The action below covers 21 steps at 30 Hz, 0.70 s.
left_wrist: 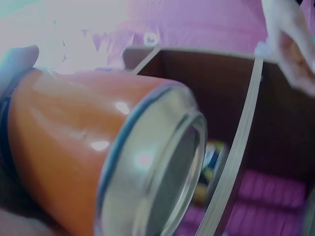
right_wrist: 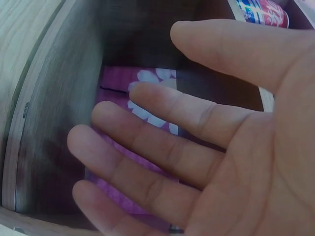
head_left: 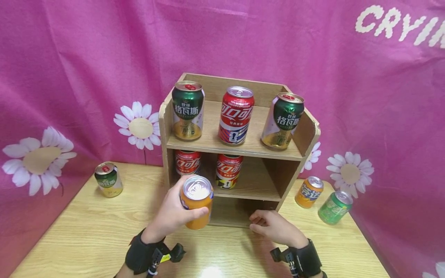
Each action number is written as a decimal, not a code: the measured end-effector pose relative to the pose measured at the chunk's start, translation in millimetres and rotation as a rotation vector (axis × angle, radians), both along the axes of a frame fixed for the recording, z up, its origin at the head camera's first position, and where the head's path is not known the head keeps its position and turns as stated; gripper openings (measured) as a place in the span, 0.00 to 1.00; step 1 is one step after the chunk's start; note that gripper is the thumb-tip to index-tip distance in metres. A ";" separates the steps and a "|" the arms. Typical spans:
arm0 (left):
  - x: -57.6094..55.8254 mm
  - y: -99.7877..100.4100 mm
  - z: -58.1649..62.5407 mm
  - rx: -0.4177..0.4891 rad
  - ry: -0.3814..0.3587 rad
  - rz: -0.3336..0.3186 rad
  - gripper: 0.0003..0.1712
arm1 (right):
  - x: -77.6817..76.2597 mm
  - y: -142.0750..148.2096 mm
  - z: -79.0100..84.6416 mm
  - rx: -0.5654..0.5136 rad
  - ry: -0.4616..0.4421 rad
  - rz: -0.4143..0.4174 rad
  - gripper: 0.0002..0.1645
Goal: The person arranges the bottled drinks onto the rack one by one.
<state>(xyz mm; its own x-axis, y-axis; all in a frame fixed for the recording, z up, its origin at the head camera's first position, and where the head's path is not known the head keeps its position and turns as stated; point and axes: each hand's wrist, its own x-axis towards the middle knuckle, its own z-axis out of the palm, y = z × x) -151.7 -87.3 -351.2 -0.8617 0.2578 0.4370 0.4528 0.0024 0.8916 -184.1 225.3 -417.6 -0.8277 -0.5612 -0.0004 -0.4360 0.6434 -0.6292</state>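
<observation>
My left hand (head_left: 169, 211) grips an orange soda can (head_left: 199, 204) upright, its thumb across the near side. The can is in front of the lower levels of a wooden shelf (head_left: 255, 131); its silver base shows large in the left wrist view. Beside the shelf's lower right opening is my right hand (head_left: 278, 228), holding nothing. Its fingers (right_wrist: 157, 147) are spread and slightly bent in the right wrist view. Two red cola cans stand on the middle level, the left one (head_left: 187, 162) partly hidden by the held can, the other (head_left: 228, 172) more visible.
On the top level stand a red cola can (head_left: 236, 116) between two green-and-gold cans, one left (head_left: 188, 112) and one right (head_left: 283, 121). Another green-and-gold can (head_left: 109, 180) is on the table at left. An orange can (head_left: 309, 193) and a green can (head_left: 334, 208) stand at right.
</observation>
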 end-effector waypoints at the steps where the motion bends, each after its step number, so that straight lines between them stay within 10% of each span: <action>1: 0.0 5.1 0.8 -0.003 -0.010 -0.015 0.39 | 0.0 -0.2 -0.2 -0.002 -0.001 -0.001 0.16; 10: -6.2 49.4 6.5 0.002 -0.036 -0.175 0.39 | -0.1 0.2 0.7 0.002 -0.001 -0.007 0.15; 21: -20.8 92.7 14.3 -0.029 -0.038 -0.162 0.39 | -1.8 1.2 -0.7 0.015 -0.028 -0.011 0.12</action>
